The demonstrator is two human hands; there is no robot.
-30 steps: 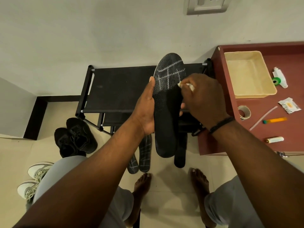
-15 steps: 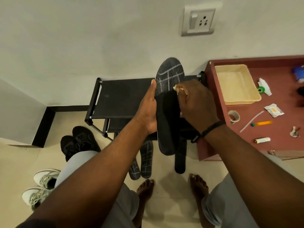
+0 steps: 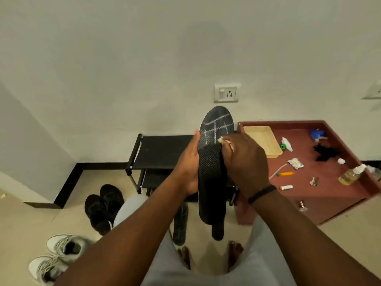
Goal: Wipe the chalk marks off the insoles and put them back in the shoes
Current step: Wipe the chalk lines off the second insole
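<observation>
A black insole point(image 3: 210, 170) stands upright in front of me, with a white chalk grid on its toe half and a dark, unmarked heel half. My left hand point(image 3: 188, 166) grips its left edge. My right hand point(image 3: 244, 162) pinches a small white wipe point(image 3: 221, 139) against the insole just below the chalk lines. On the floor below lie a chalk-marked insole point(image 3: 180, 226) and a plain black insole point(image 3: 217, 232). A pair of black shoes point(image 3: 103, 207) and a pair of white sneakers point(image 3: 55, 259) sit on the floor at the left.
A black shoe rack point(image 3: 162, 153) stands against the wall behind the insole. A maroon table point(image 3: 321, 195) at the right carries a cream tray point(image 3: 261, 139), a bottle point(image 3: 350, 175), an orange pen and small items. My bare feet are below.
The camera has tilted up, so the whole scene sits lower in view. The chalk-free area has grown toward the toe as my right hand with the wipe moved up the insole.
</observation>
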